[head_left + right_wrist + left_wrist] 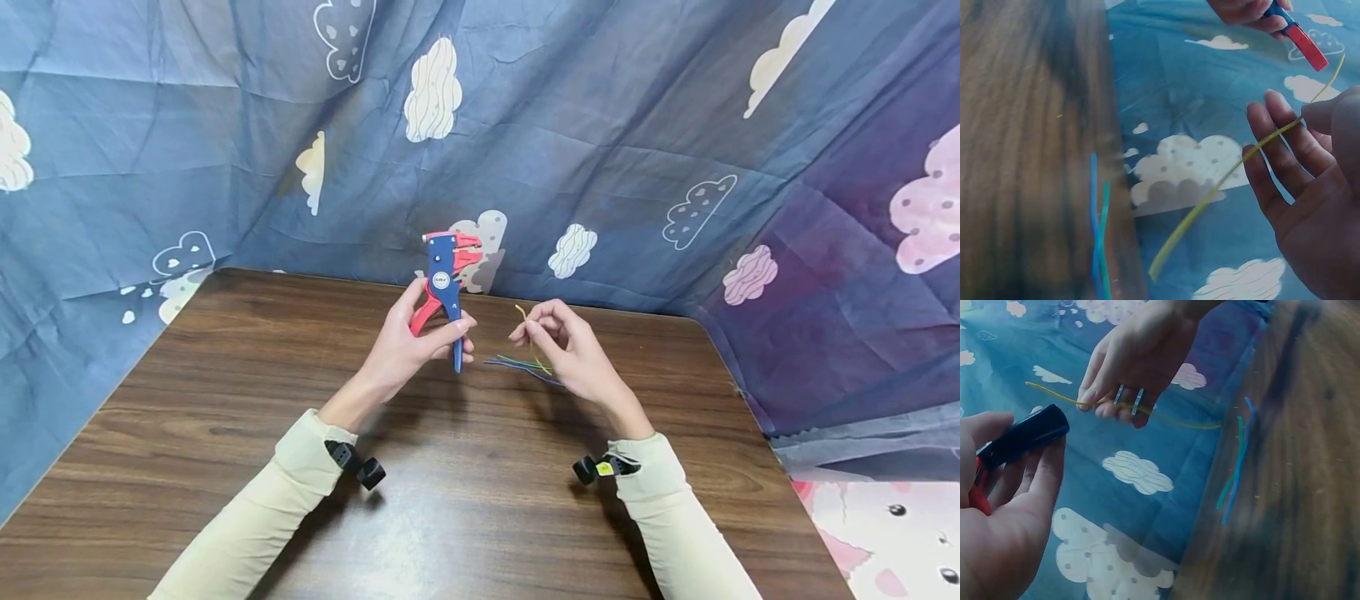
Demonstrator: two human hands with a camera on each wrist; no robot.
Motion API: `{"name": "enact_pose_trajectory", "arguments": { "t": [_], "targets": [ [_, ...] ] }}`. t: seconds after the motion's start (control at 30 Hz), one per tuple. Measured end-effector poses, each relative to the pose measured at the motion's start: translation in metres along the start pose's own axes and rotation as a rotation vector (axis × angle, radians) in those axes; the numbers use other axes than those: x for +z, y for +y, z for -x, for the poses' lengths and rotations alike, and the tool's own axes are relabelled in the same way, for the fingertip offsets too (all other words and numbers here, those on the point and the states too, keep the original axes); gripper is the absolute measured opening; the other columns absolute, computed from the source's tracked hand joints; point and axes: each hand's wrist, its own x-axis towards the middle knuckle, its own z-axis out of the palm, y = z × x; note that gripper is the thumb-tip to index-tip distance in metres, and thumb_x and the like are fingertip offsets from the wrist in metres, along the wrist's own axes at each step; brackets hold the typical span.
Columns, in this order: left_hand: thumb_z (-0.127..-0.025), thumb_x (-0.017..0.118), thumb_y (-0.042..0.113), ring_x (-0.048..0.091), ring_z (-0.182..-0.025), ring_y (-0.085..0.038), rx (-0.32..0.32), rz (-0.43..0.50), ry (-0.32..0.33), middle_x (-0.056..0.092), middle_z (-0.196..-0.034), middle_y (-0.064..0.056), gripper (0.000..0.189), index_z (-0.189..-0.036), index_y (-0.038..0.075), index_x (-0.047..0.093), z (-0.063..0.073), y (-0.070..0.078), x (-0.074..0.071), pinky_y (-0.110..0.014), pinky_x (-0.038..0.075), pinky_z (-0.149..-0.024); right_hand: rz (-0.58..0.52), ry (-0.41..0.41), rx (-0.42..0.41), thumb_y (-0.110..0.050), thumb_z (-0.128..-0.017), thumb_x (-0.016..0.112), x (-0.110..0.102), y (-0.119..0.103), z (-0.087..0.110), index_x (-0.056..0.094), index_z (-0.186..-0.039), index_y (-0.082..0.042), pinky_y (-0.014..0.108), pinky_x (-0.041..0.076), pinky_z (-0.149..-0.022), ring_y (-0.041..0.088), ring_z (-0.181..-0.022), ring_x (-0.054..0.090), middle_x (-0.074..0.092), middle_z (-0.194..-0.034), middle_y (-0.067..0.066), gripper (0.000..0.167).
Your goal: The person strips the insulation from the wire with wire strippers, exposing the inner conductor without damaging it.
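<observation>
My left hand [420, 337] grips a wire stripper [441, 262] by its handles, head pointing up and its red jaws turned toward the right. The tool has a blue body with a round white label and one red handle. Between thumb and fingers, my right hand [573, 346] pinches a thin yellow wire [1210, 190]. One short end sticks out past the fingertips toward the stripper, apart from it; the longer part trails back under the palm. On the table near the right hand lie a blue wire [1245, 450] and a green wire [1230, 481], crossing each other.
The brown wooden table [450, 517] ends at a blue cloth [525, 150] with printed clouds, hanging behind and along the sides. A small black camera [371, 473] sits on the left wrist and another camera [585, 471] on the right.
</observation>
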Motion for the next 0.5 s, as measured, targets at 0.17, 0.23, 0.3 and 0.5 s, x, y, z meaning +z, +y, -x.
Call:
{"name": "enact_pose_trajectory", "arguments": {
  "t": [0.17,0.23,0.3,0.5],
  "targets": [
    [-0.100,0.076,0.005,0.076,-0.085,-0.029,0.039,-0.035,-0.012,0.073,-0.109,-0.018,0.044,-0.141,0.006,0.061,-0.004,0.008,0.005,-0.047,0.069,-0.086,0.098,0.040,-0.042,-0.009,-0.111,0.060,0.003,-0.018,-0.004,0.058,-0.116,-0.008,0.022,0.050,-0.061,0.015,-0.080,0.068,0.070,-0.090,0.023,0.005],
    [-0.101,0.074,0.006,0.075,-0.085,-0.026,0.043,-0.047,-0.019,0.073,-0.106,-0.015,0.034,-0.133,0.002,0.065,-0.004,0.010,0.007,-0.041,0.068,-0.086,0.137,0.041,-0.061,-0.009,-0.110,0.061,0.005,-0.025,-0.006,0.060,-0.116,-0.010,0.022,0.052,-0.060,0.014,-0.079,0.067,0.068,-0.088,0.018,0.006],
    [-0.104,0.069,0.008,0.074,-0.087,-0.023,0.037,-0.023,-0.043,0.073,-0.108,-0.014,0.027,-0.129,0.000,0.063,-0.003,0.014,0.008,-0.038,0.067,-0.086,0.172,0.055,-0.089,-0.008,-0.109,0.063,0.005,-0.033,-0.008,0.061,-0.116,-0.010,0.022,0.051,-0.058,0.013,-0.075,0.064,0.067,-0.087,0.012,0.007],
    [-0.110,0.055,0.018,0.075,-0.081,-0.024,0.003,0.068,-0.098,0.076,-0.095,-0.013,0.018,-0.117,0.002,0.057,0.009,0.026,0.012,-0.036,0.067,-0.081,0.293,0.192,-0.221,-0.009,-0.105,0.071,0.005,-0.070,-0.014,0.069,-0.112,-0.012,0.022,0.036,-0.053,0.011,-0.065,0.049,0.065,-0.086,-0.002,0.008]
  ]
}}
